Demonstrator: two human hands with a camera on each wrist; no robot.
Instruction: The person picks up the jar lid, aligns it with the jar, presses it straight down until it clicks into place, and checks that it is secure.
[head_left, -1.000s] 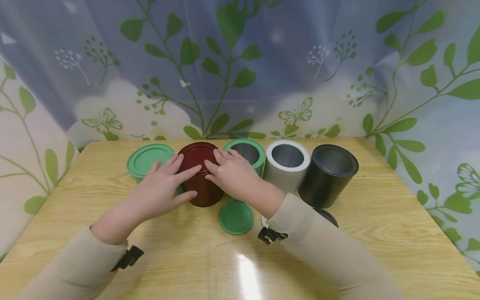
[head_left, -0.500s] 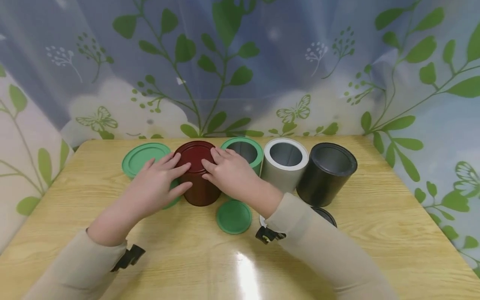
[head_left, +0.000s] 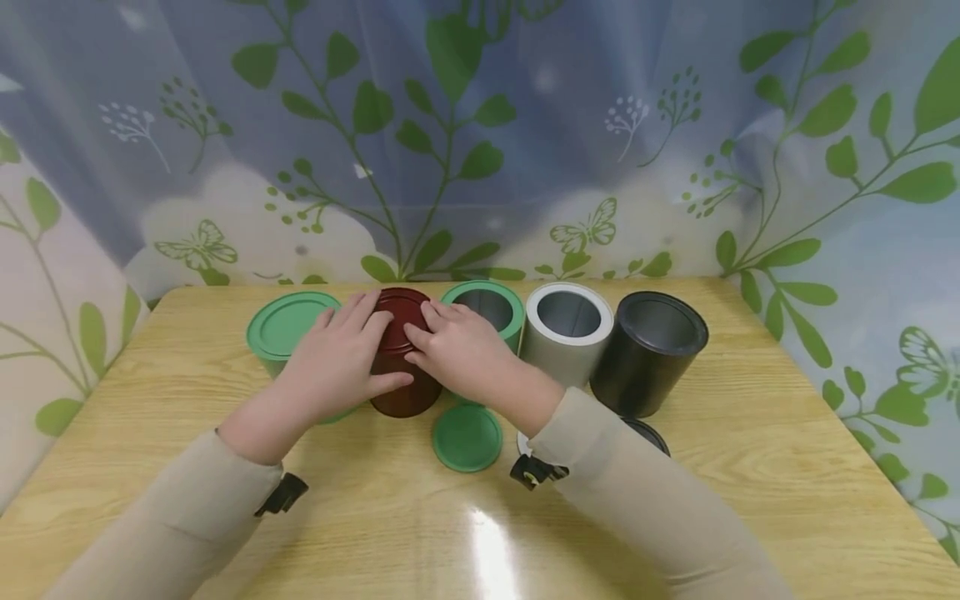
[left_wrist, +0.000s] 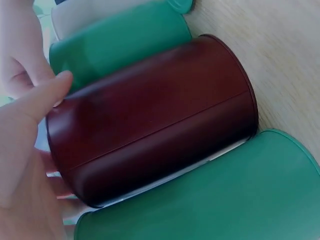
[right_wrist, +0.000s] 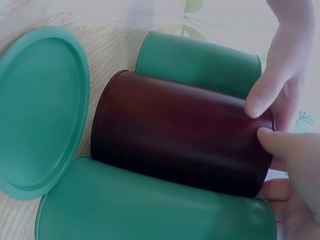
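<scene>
A dark red can (head_left: 405,396) stands upright in a row of cans, with a dark red lid (head_left: 399,325) on its top. My left hand (head_left: 333,362) lies over the lid's left side, fingers extended on top and thumb against the can's front near the rim. On the lid's right side rests my right hand (head_left: 468,350), its thumb touching the upper wall in the right wrist view. The hands cover part of the lid. To the left is a lidded green can (head_left: 288,325); to the right, partly behind my right hand, an open green can (head_left: 517,317).
A white-rimmed open can (head_left: 558,358) and a black open can (head_left: 630,379) continue the row rightward. Before them on the wooden table (head_left: 405,533) lie a green lid (head_left: 467,438), a mostly hidden white lid (head_left: 522,444) and a black lid (head_left: 651,435). A patterned curtain (head_left: 525,167) hangs behind.
My left hand has slid rightward and farther over the lid, and its thumb has come across the front of the red can. The right hand stays nearly in place.
</scene>
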